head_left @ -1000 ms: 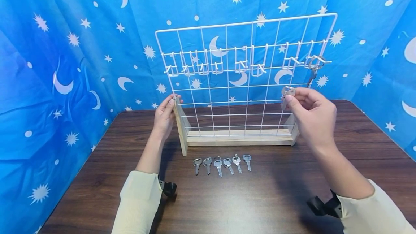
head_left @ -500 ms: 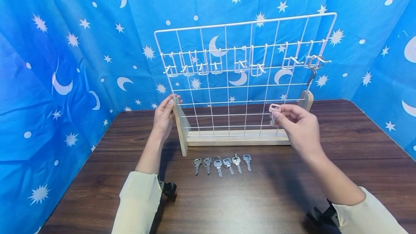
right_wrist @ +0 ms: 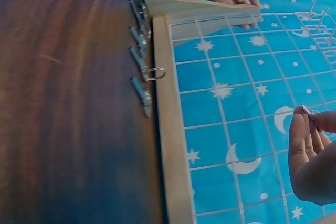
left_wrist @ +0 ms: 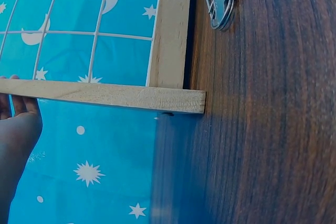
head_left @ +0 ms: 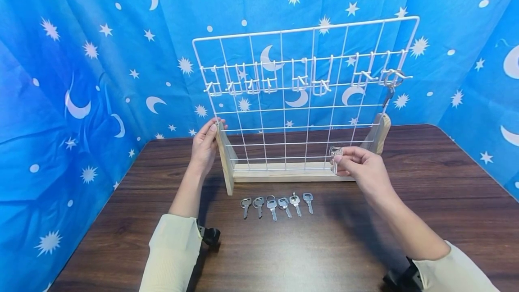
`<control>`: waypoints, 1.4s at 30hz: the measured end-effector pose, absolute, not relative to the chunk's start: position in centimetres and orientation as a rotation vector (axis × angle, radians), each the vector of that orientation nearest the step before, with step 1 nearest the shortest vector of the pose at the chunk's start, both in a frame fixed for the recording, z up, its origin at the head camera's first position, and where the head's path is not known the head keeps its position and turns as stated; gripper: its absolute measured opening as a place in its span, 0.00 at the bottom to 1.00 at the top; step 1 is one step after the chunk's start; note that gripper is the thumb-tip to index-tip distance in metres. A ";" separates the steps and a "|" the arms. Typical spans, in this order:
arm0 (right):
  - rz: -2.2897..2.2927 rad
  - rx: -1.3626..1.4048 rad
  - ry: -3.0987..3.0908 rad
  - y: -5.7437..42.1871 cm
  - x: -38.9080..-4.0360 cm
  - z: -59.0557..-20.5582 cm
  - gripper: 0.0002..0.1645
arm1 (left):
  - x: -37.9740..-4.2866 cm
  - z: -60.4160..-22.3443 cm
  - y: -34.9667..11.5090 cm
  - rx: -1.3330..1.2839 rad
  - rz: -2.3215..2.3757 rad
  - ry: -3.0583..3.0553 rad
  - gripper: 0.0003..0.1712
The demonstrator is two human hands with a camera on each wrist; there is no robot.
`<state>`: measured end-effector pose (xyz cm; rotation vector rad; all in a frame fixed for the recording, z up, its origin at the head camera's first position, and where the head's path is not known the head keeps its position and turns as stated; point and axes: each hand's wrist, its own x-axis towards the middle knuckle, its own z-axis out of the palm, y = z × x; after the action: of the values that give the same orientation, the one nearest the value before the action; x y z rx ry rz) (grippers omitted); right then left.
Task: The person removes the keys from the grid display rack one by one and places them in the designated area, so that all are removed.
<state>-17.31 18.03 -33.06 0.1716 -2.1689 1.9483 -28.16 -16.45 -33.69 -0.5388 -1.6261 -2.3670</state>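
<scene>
My left hand grips the top of the left wooden side piece of a white wire grid rack. In the left wrist view, its fingers wrap behind that side piece. My right hand pinches a silver key by its head between thumb and fingers, in front of the grid's lower right part. The right wrist view shows that key almost edge-on at the fingertips. Several more silver keys, most with split rings, lie in a row on the table before the rack.
White wire hooks line the upper part of the grid. From the far right one hangs a key by its ring. The rack's wooden base bar rests on the dark wooden table. Behind stands a blue star-and-moon cloth.
My right hand has come down and to the left with the key, away from the right-hand hooks, uncovering the right wooden side piece. The left hand keeps its place on the rack.
</scene>
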 end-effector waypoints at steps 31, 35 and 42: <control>2.166 0.108 -2.541 18.4 -18.4 -38.4 0.10 | -28.1 -33.5 -16.4 -0.520 -2.363 -1.652 0.27; 2.172 0.094 -2.597 18.3 -18.5 -38.9 0.10 | -28.0 -33.5 -16.4 -0.525 -2.359 -1.644 0.25; 2.119 0.088 -2.684 18.0 -18.6 -39.4 0.09 | -28.0 -33.5 -16.4 -0.540 -2.360 -1.637 0.18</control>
<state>-18.59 18.00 -39.40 0.0880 -2.6839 2.1192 -28.00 -16.43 -33.49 -0.5399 -1.6372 -2.3600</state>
